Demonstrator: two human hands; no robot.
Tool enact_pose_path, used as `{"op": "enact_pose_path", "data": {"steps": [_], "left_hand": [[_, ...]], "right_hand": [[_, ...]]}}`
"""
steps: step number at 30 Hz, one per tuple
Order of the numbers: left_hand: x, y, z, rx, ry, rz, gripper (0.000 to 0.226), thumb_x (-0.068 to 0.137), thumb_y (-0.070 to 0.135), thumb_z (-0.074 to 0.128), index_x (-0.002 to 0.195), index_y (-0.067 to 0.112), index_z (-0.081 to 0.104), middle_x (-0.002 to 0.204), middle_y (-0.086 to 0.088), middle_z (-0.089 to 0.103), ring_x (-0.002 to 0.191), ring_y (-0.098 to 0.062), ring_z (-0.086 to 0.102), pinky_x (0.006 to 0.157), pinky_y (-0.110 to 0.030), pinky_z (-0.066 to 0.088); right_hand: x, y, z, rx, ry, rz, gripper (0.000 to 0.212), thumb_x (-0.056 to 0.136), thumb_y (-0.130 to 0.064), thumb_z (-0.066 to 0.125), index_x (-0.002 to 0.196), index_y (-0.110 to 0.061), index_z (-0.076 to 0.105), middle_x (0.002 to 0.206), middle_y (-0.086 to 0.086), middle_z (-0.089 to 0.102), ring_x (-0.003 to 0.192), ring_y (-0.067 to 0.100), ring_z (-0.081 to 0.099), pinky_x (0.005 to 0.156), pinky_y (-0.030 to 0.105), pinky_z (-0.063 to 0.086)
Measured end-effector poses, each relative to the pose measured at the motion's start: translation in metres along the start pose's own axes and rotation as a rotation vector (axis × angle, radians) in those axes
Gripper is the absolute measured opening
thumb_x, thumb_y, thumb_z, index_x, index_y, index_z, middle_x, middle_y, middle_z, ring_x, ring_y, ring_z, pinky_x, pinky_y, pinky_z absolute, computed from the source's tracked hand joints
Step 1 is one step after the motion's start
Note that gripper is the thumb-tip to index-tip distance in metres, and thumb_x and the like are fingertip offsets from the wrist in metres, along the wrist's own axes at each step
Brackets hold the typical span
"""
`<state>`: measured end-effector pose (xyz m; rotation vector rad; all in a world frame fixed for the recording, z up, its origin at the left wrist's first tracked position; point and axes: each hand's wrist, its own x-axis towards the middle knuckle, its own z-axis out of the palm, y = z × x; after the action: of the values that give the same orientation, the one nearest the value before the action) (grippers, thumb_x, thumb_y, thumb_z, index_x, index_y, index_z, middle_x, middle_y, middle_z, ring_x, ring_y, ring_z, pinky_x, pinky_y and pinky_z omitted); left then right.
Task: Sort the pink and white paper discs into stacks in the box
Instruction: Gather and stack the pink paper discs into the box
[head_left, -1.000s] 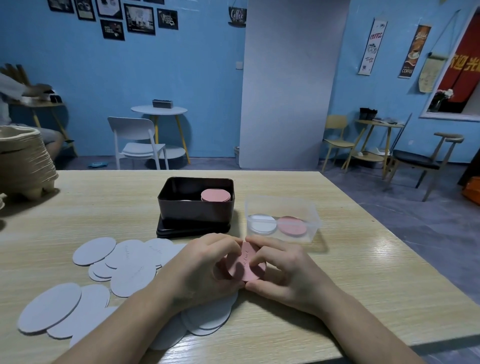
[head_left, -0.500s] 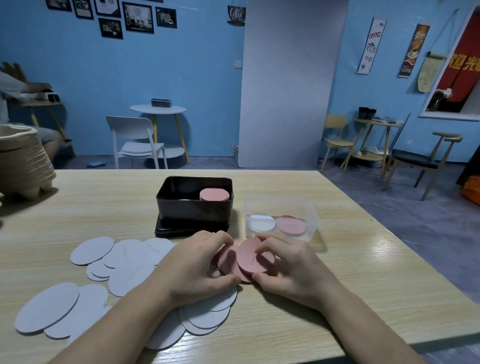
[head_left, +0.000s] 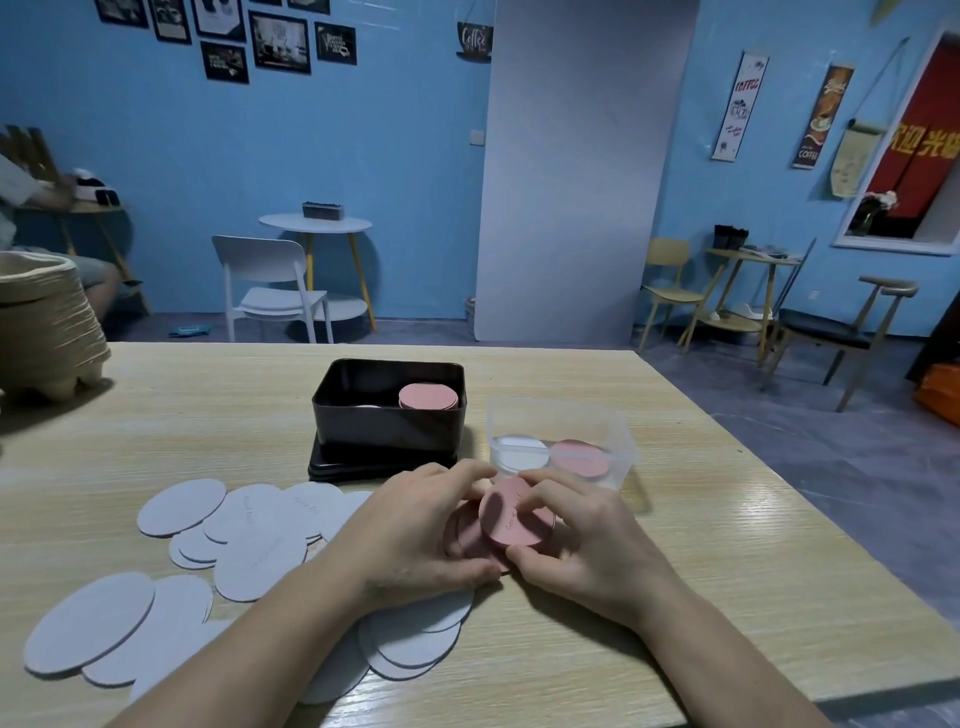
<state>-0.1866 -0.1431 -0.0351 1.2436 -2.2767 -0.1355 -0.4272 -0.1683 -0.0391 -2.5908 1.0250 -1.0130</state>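
A small bunch of pink discs is held between the two hands, low over the wooden table. The right hand is curled around the bunch — its fingertips are pressed on the far edge and its thumb is tucked under the near edge. The left hand is closed on the left side of the same bunch, with its fingers laid over the top. Faint writing can be seen on the top pink disc.

Just beyond the left hand, a black box is set on its flat black lid. A stack of pink discs is kept in the right part of that box. Just beyond the right hand, a clear tub is placed, with a white stack and a pink stack side by side in it.

To the left of the left hand and under its wrist, many white discs are spread flat on the table — some are lapped over others. Far off to the left, a tall pile of paper trays is seen.
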Motion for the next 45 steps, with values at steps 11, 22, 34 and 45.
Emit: {"op": "enact_pose_path", "data": {"steps": [11,22,34,45], "left_hand": [[-0.023,-0.017,-0.011,-0.053,0.097,-0.107,0.044,0.076,0.056,0.07,0.112,0.034,0.058,0.103,0.019,0.059,0.103,-0.002,0.053,0.084,-0.026,0.05],[-0.022,-0.008,-0.013,-0.125,0.366,-0.044,0.03,0.079,0.042,0.074,0.095,0.021,0.062,0.106,0.014,0.065,0.102,-0.007,0.064,0.08,-0.023,0.052],[-0.018,-0.007,-0.004,-0.214,0.267,0.021,0.041,0.075,0.061,0.076,0.098,0.036,0.051,0.117,0.01,0.068,0.117,-0.005,0.064,0.081,-0.022,0.054],[-0.017,-0.009,0.006,-0.18,0.236,0.091,0.037,0.082,0.054,0.075,0.1,0.03,0.052,0.123,0.008,0.069,0.13,0.004,0.057,0.084,-0.028,0.056]], "right_hand": [[-0.001,0.0,0.001,0.0,-0.004,0.007,0.031,0.077,-0.041,0.081,0.096,-0.02,0.069,0.119,-0.01,0.068,0.114,0.008,0.064,0.091,0.032,0.052],[-0.002,0.0,0.004,-0.005,-0.003,-0.024,0.029,0.077,-0.04,0.082,0.088,-0.021,0.063,0.121,-0.011,0.068,0.119,0.006,0.063,0.091,0.034,0.053],[-0.001,-0.007,0.004,0.083,-0.008,-0.113,0.037,0.084,-0.036,0.084,0.11,-0.018,0.064,0.113,-0.01,0.068,0.102,0.007,0.065,0.083,0.034,0.055],[0.001,-0.01,0.007,0.171,-0.014,-0.116,0.032,0.083,-0.027,0.084,0.103,-0.018,0.061,0.094,-0.009,0.065,0.08,0.011,0.06,0.068,0.037,0.054]]}}
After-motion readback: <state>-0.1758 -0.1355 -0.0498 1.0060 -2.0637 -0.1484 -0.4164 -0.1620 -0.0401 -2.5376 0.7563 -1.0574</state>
